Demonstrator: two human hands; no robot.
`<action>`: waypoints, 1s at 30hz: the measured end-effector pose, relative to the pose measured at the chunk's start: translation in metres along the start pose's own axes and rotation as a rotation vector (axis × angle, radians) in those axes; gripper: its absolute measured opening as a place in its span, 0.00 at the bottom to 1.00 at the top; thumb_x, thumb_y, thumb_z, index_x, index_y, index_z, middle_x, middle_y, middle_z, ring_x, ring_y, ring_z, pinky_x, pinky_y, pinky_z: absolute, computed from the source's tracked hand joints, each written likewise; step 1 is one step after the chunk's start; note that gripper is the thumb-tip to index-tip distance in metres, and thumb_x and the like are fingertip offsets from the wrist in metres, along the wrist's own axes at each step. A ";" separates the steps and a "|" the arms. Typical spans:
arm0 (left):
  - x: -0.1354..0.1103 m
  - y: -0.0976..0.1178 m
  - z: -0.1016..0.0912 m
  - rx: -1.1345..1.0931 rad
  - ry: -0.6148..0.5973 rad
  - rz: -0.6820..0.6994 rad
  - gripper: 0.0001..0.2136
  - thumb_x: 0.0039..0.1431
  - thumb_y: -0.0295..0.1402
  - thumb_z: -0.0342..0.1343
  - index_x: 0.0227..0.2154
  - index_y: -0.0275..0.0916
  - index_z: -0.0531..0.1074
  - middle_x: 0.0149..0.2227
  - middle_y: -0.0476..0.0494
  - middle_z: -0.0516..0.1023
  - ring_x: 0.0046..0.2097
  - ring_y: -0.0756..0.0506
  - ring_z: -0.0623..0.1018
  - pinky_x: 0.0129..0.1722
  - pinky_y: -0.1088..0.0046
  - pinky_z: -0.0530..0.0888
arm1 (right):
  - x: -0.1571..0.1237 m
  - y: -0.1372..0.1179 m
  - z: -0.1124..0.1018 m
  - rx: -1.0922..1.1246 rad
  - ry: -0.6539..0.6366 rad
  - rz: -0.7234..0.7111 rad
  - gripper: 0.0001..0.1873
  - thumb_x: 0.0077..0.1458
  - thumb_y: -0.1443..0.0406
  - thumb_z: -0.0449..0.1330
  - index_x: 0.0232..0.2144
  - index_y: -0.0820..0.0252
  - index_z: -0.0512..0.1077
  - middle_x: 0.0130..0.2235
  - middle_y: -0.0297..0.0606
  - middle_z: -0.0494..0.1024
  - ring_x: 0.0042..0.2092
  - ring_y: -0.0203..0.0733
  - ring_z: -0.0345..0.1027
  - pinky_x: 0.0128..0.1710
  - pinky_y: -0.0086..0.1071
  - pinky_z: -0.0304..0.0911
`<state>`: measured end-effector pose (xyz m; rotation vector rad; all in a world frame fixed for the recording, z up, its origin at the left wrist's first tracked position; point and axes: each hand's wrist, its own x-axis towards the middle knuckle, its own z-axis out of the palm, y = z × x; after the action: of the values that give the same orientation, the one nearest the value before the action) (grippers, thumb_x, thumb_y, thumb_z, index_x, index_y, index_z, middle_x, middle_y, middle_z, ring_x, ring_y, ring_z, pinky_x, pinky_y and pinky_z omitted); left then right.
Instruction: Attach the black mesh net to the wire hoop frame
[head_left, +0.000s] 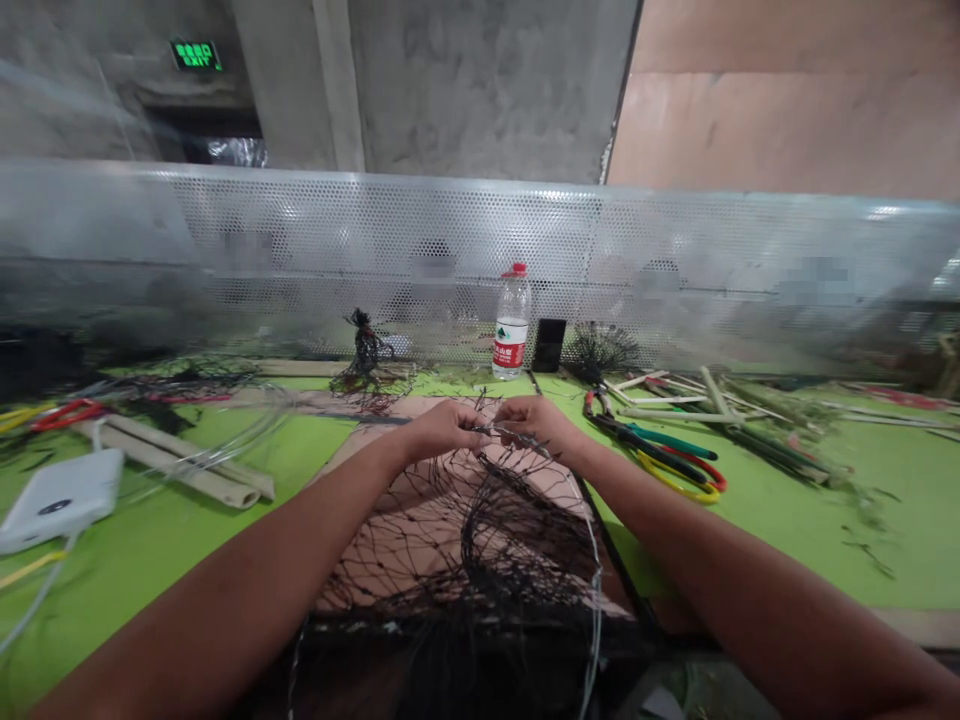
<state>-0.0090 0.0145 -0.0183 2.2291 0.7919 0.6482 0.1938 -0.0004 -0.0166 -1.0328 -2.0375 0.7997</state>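
Both hands meet over the middle of the table, fingers pinched close together at the upper edge of a black knotted net. My left hand grips a dark strand of that edge between thumb and fingers. Close beside it, my right hand pinches the same edge. From near the right hand a thin pale wire runs down past the table's front edge. The net spreads toward me over a brown board, bunched into a thick dark loop at its middle.
Pliers with coloured handles and cut green stems lie to the right. A water bottle and a dark phone stand against a perforated metal screen. At left are a white power bank and bamboo tubes.
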 end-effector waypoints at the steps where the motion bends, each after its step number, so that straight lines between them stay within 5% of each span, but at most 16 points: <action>1: 0.000 -0.001 0.000 -0.006 0.009 -0.005 0.12 0.47 0.39 0.57 0.25 0.32 0.74 0.22 0.49 0.72 0.27 0.51 0.68 0.27 0.78 0.62 | 0.000 0.002 0.001 -0.001 -0.012 -0.007 0.06 0.46 0.66 0.57 0.25 0.65 0.71 0.22 0.34 0.71 0.22 0.31 0.61 0.21 0.24 0.54; 5: 0.002 -0.002 0.002 -0.087 0.060 0.011 0.12 0.46 0.37 0.59 0.28 0.31 0.74 0.25 0.47 0.73 0.29 0.51 0.70 0.30 0.77 0.65 | 0.001 0.008 0.003 0.096 -0.044 -0.034 0.10 0.45 0.66 0.58 0.33 0.65 0.71 0.25 0.34 0.71 0.25 0.32 0.62 0.24 0.25 0.57; 9: 0.002 0.000 0.002 -0.215 0.111 0.038 0.20 0.45 0.37 0.60 0.42 0.31 0.71 0.31 0.45 0.74 0.30 0.51 0.71 0.32 0.76 0.67 | -0.002 0.009 0.004 0.247 -0.018 -0.131 0.32 0.45 0.68 0.59 0.54 0.57 0.57 0.33 0.35 0.71 0.31 0.33 0.64 0.29 0.27 0.60; 13: 0.002 -0.001 -0.001 -0.210 0.194 0.023 0.21 0.45 0.38 0.60 0.42 0.30 0.72 0.31 0.44 0.74 0.29 0.51 0.70 0.31 0.75 0.68 | -0.004 0.003 0.003 0.355 0.108 -0.128 0.40 0.42 0.69 0.61 0.56 0.49 0.50 0.43 0.37 0.66 0.31 0.31 0.63 0.28 0.28 0.62; 16: 0.002 -0.005 -0.002 -0.221 0.212 0.004 0.22 0.45 0.38 0.60 0.42 0.30 0.72 0.31 0.44 0.74 0.29 0.51 0.70 0.31 0.74 0.69 | -0.003 0.000 0.001 0.496 0.204 0.007 0.32 0.41 0.69 0.62 0.49 0.52 0.58 0.40 0.36 0.67 0.29 0.32 0.64 0.26 0.28 0.62; 20: 0.002 -0.008 -0.004 -0.180 0.186 0.015 0.21 0.46 0.39 0.59 0.41 0.31 0.72 0.28 0.46 0.74 0.28 0.51 0.71 0.31 0.76 0.68 | -0.004 0.000 0.000 0.499 0.132 0.220 0.10 0.43 0.64 0.62 0.29 0.63 0.68 0.28 0.36 0.71 0.29 0.34 0.67 0.25 0.25 0.60; 24: 0.002 -0.007 -0.004 -0.144 0.163 0.038 0.18 0.46 0.39 0.59 0.38 0.32 0.74 0.30 0.45 0.75 0.30 0.50 0.72 0.31 0.76 0.68 | -0.009 -0.005 0.004 0.510 0.003 0.259 0.14 0.41 0.60 0.64 0.28 0.64 0.70 0.27 0.38 0.74 0.26 0.34 0.68 0.24 0.27 0.62; 30: 0.000 -0.007 -0.005 -0.135 0.172 0.021 0.19 0.48 0.43 0.57 0.37 0.32 0.74 0.28 0.45 0.74 0.28 0.51 0.70 0.29 0.76 0.67 | -0.009 -0.003 0.011 0.337 0.012 0.132 0.15 0.43 0.59 0.62 0.32 0.65 0.71 0.24 0.36 0.72 0.22 0.32 0.63 0.23 0.27 0.60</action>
<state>-0.0146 0.0207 -0.0202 2.0820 0.7862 0.8869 0.1878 -0.0117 -0.0230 -0.9807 -1.7587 1.1562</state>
